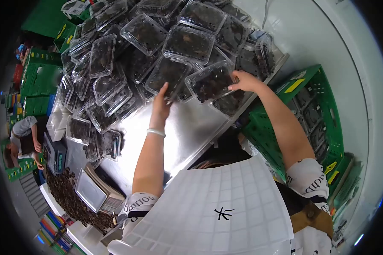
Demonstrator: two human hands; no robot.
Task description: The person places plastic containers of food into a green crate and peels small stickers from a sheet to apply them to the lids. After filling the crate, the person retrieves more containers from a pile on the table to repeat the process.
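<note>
Head view: near left, a grey weighing scale (93,193). The left hand (159,105) lies flat, fingers loose, against a clear plastic clamshell box of dark produce (169,73). The right hand (244,80) grasps a second clear clamshell box (208,81) at the pile's near edge on the shiny steel table (187,127).

Sleeve (307,178) lettering upside down, unreadable.

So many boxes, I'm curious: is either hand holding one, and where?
Right hand grips a clear punnet by its right end. Left hand touches a second punnet at its near edge; a grip cannot be told.
</note>
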